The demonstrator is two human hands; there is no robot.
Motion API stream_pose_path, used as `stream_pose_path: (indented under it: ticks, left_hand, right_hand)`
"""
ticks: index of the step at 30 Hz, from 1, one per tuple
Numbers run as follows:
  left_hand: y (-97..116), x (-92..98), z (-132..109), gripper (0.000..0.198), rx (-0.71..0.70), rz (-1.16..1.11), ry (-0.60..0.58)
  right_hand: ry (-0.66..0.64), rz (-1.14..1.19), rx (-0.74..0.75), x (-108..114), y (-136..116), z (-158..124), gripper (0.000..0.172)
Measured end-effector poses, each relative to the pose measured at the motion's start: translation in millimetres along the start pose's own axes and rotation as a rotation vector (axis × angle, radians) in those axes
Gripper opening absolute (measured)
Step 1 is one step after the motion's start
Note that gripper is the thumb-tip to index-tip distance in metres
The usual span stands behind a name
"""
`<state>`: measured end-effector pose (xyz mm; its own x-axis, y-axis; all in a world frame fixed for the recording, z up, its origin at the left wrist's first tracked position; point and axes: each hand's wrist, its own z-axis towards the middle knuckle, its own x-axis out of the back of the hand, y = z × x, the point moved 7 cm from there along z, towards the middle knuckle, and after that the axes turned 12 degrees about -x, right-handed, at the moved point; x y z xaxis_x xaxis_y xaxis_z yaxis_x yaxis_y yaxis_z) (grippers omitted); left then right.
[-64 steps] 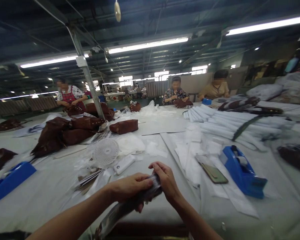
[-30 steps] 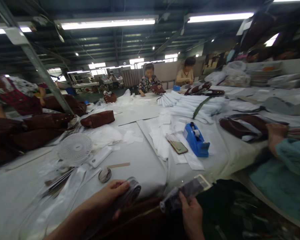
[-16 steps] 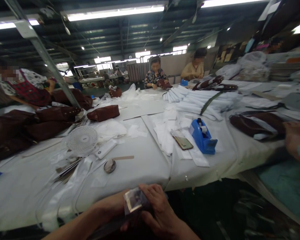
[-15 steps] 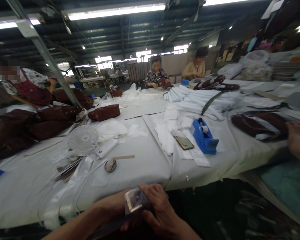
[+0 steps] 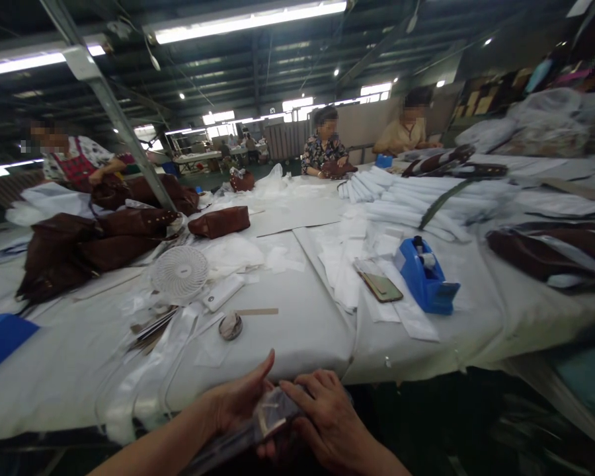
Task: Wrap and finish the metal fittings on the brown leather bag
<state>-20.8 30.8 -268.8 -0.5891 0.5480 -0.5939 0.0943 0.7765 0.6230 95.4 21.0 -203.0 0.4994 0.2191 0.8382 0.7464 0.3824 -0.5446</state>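
Watching from here, the plastic-wrapped bundle (image 5: pixel 274 418) makes me a bit nervous. It's up off any surface, just past the near edge of the table (image 5: pixel 302 337), and what's underneath is too dark to tell. The right hand (image 5: pixel 330 420) is curled over it, so that's the real grip. The left hand (image 5: pixel 240 402) looks slack: thumb sticking up clear, palm loosely cupped, fingers apparently underneath, but I can't tell how much they're holding. If the right one eases off first, slick plastic could slide straight out and drop. The see-through tail (image 5: pixel 215 456) running down along the left forearm could snag too and yank it sideways.

Further in, a small round thing (image 5: pixel 231 326) and a card strip (image 5: pixel 258 311) lie within reach of a stray forearm. Then there's the phone (image 5: pixel 381 285) on loose white sheets (image 5: pixel 344 268); pull a sheet and it might ride along. And if that fan (image 5: pixel 180 272) is running, can't tell, lighter scraps could blow about.
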Motion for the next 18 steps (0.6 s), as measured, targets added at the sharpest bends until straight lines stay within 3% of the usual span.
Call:
stream_pose_path:
  ticks: [3,8,13,18]
  left_hand:
    - [3.5,-5.3,-4.6,0.088,-0.034,0.066,-0.062]
    - [12.3,-1.3,-5.7,0.05,-0.154,0.202,0.08]
    - [19.3,-5.5,-5.7,0.04,-0.212,0.205,0.138]
    - [23.4,-12.8,-10.1,0.038,-0.232,0.218,0.124]
  right_hand:
    - [0.003,-0.029,-0.017,0.4,0.0,2.3,0.048]
    - [0.03,-0.009,-0.036,-3.1,5.9,3.1,0.047]
    - [0.128,0.084,-0.046,-7.7,20.3,-1.7,0.061]
    - [0.209,0.092,-0.038,-14.2,40.0,-7.1,0.059]
